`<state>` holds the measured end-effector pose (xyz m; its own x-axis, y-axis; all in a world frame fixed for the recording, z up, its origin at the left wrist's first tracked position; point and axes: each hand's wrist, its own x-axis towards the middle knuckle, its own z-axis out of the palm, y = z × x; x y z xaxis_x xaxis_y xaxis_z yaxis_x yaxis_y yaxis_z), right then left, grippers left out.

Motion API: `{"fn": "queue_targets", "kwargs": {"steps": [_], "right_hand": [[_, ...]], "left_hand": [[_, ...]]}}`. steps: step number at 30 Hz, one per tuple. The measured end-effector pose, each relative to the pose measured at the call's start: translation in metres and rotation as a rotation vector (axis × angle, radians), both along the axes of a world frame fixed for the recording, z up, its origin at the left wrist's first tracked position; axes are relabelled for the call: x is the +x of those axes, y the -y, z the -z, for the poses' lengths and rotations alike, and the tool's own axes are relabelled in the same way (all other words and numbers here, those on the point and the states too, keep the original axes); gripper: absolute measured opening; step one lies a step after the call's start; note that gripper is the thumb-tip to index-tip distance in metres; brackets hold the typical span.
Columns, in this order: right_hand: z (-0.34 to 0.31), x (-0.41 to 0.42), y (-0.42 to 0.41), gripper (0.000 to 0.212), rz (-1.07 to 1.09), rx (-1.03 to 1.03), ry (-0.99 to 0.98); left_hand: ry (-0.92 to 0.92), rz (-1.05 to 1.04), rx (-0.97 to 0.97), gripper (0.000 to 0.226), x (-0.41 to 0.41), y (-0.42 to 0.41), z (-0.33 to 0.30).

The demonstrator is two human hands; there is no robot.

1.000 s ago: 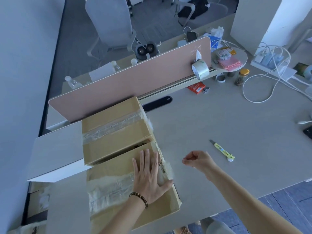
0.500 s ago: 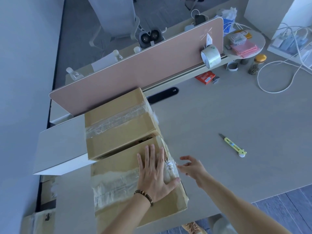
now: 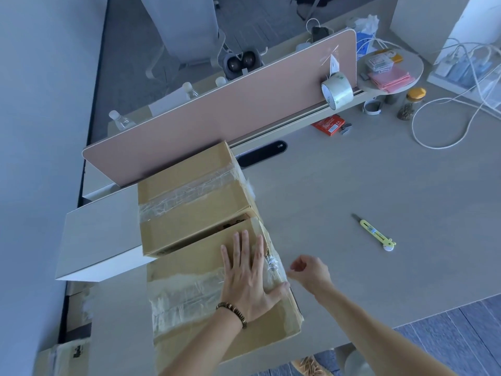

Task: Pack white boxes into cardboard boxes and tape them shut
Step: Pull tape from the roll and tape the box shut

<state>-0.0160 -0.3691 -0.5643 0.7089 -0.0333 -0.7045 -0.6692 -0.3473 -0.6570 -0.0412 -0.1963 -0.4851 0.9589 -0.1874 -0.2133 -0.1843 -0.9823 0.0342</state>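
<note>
On the near left part of the desk (image 3: 339,185), two cardboard boxes are sitting one behind the other. The near box (image 3: 189,316) is lying under my left hand (image 3: 248,280); the far box (image 3: 189,196) is touching it along its front edge and reaching back to the pink divider (image 3: 217,126). Both are carrying wrinkled strips of clear tape across their top flaps. A narrow dark gap is showing where the two boxes meet.

My left hand is pressing flat on the near box's top, fingers straight and slightly spread, thumb reaching toward the right edge; it is gripping nothing. A beaded bracelet (image 3: 232,313) is sitting on that wrist.

My right hand (image 3: 310,272) is hovering just beside the near box's right edge, fingers curled inward. I cannot tell whether it is pinching a loose end of tape or holding nothing; the crumpled tape at that corner is too blurred to read.

A white box (image 3: 100,237) is lying to the left of the far box, touching its side.

The tape roll (image 3: 337,90) is hanging at the right end of the divider, well apart from both hands. A yellow cutter (image 3: 375,233) is lying on the bare desk to the right of the boxes. A red packet (image 3: 328,125) is resting near the divider's base, and white cables (image 3: 433,118) are looping at the far right.
</note>
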Motion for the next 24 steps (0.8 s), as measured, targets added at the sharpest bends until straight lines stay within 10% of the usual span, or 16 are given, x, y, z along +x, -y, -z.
{"fn": "queue_targets", "kwargs": {"steps": [7,18,24], "right_hand": [[-0.031,0.011,0.009,0.012,-0.038,0.333,0.081],[-0.031,-0.005,-0.012,0.022,-0.040,0.152,0.092],[-0.041,-0.019,-0.001,0.036,-0.073,0.169,0.092]], "left_hand": [[0.010,0.008,-0.002,0.113,0.000,-0.001,0.000],[-0.014,-0.010,-0.032,0.111,0.001,-0.002,-0.004],[-0.043,-0.108,-0.380,0.101,-0.005,-0.018,-0.007]]}}
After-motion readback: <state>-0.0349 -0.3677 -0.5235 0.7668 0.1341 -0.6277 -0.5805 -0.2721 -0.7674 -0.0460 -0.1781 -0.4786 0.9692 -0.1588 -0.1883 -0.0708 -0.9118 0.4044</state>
